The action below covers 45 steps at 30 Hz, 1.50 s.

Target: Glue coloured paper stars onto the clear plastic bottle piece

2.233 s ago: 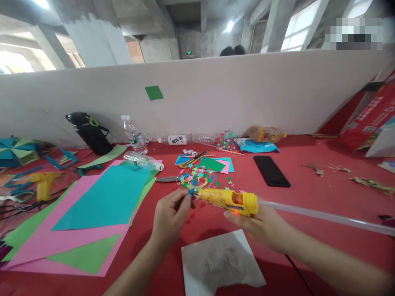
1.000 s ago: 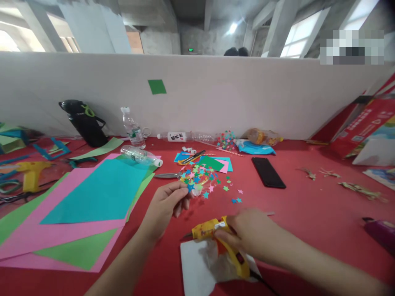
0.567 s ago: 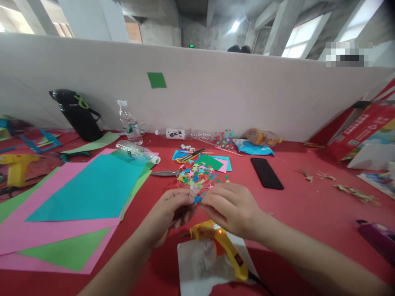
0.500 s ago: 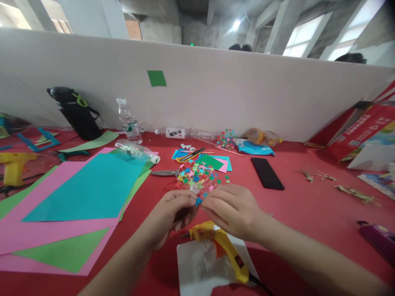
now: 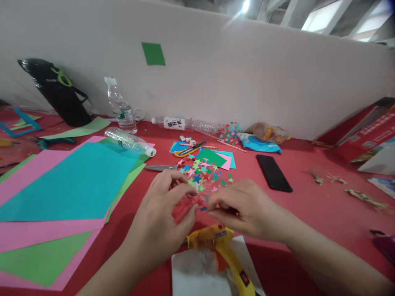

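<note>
Your left hand is released, thumb and fingers spread apart. Your right hand is curled with thumb near forefinger; whether it grips anything cannot be determined. The dark blue star is between both sets of fingertips. Multicoloured star cutouts are heaped just beyond your hands; the yellow glue gun lies nearer you. Containers beyond your left hand: upright clear bottle; closed black thermos, contents hidden. Beyond your right hand: clear container with orange contents.
</note>
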{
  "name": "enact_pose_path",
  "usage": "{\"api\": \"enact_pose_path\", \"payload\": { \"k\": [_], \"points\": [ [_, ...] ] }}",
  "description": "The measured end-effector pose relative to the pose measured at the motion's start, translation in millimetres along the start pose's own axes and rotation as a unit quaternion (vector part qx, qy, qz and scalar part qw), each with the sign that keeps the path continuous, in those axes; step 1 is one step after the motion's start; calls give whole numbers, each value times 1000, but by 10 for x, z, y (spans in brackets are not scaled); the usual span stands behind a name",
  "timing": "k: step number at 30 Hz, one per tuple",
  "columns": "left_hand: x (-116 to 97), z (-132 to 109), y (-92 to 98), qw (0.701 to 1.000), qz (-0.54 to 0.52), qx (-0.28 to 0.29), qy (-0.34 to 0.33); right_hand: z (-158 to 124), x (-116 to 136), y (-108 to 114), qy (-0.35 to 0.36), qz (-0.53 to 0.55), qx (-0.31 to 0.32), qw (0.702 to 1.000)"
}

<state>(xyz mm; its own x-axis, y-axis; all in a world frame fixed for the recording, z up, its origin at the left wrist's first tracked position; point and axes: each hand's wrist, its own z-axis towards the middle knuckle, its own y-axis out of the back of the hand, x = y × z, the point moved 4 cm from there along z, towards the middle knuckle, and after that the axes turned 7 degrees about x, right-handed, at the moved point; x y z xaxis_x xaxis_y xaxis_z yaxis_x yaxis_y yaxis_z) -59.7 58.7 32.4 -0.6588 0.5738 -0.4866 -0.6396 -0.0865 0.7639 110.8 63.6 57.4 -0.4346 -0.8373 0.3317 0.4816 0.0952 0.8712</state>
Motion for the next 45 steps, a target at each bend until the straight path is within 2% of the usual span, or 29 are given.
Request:
{"api": "enact_pose_path", "payload": {
  "k": [4,10,21,34,45],
  "points": [
    [22,4,-97,999,30,12,1,-17,-93,-131,-7,-3,5,1000],
    [35,-2,-108,1000,30,6,-2,-6,-133,-136,15,15,-11,1000],
    [61,-39,-150,999,15,28,21,-3,-152,-273,56,-57,-27,996],
    [64,-40,-182,999,3,11,33,-3,-138,-262,30,-16,-12,999],
    [53,-61,-192,1000,7,-2,20,-54,-167,-340,48,-62,-16,997]
  ]
}}
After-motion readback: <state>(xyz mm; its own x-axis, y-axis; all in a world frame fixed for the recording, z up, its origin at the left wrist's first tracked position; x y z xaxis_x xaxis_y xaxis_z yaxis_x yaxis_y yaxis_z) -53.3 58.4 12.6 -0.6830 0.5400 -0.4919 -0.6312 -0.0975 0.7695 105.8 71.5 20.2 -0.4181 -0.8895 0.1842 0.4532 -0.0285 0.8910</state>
